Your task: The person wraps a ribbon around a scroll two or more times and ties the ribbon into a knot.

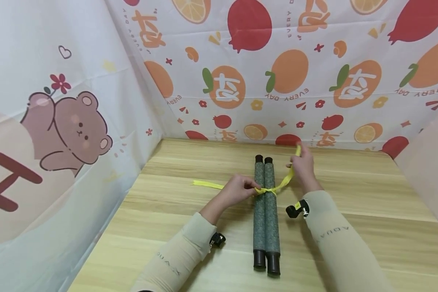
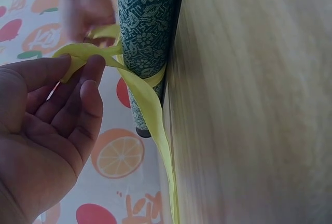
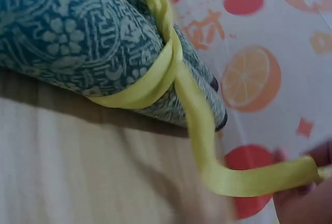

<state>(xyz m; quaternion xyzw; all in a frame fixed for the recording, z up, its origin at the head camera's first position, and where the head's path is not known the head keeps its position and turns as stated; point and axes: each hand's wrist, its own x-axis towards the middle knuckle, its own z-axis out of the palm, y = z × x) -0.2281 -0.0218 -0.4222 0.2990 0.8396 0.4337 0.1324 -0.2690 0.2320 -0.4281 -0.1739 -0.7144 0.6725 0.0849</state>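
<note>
Two rolled scrolls in green patterned cloth with dark end knobs, a left one [image 1: 259, 223] and a right one [image 1: 272, 227], lie side by side on the wooden table [image 1: 368, 227]. A yellow ribbon [image 1: 285, 181] wraps round both near their middle and crosses over itself on top. My left hand [image 1: 238, 190] pinches a folded part of the ribbon [image 2: 148, 105] between thumb and fingers, close beside the crossing. One loose tail trails left behind that hand. Up and to the right, my right hand [image 1: 303, 166] grips the other tail, which sags from the crossing [image 3: 174, 60].
A white cloth with printed fruit [image 1: 255, 69] hangs behind the table's far edge. On the left hangs another white cloth with a printed bear [image 1: 80, 125]. Small black cameras sit at both sleeve cuffs, the left one [image 1: 217, 239] and the right one [image 1: 295, 209].
</note>
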